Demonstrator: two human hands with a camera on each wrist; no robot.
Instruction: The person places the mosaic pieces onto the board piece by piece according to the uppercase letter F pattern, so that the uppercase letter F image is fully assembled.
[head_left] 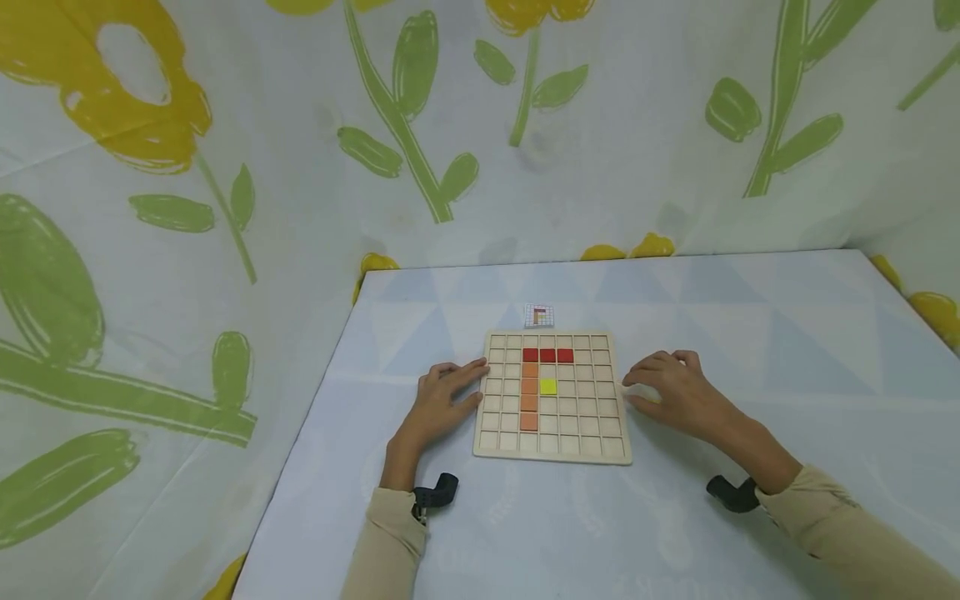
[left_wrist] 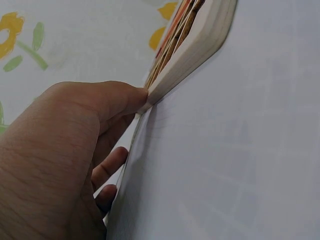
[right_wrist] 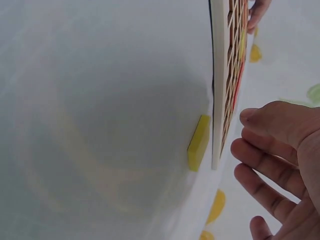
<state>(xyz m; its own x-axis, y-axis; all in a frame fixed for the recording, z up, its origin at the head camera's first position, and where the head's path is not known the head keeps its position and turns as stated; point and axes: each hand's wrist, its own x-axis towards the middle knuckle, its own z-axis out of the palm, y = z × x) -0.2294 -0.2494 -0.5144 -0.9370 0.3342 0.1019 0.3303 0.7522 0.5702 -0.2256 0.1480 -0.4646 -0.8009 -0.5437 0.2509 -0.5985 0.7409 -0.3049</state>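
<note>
A wooden grid board [head_left: 553, 457] lies flat on the table. Three red tiles [head_left: 547, 355] sit in a row near its top, with a column of several orange tiles [head_left: 529, 386] below the leftmost one. One yellow tile [head_left: 548, 387] is in a cell beside that column. My left hand [head_left: 441, 402] touches the board's left edge with its thumb and fingertips. Off the board's right edge, my right hand [head_left: 678, 396] hovers with fingers loosely bent and nothing between them. Another yellow tile [right_wrist: 199, 142] lies on the table beside the board, partly hidden by that hand in the head view.
Just beyond the board's far edge is a small pattern card [head_left: 539, 316] with a coloured grid. The table [head_left: 570, 533] has a pale blue and white cover. A flowered cloth [head_left: 615, 167] hangs behind it and on the left side.
</note>
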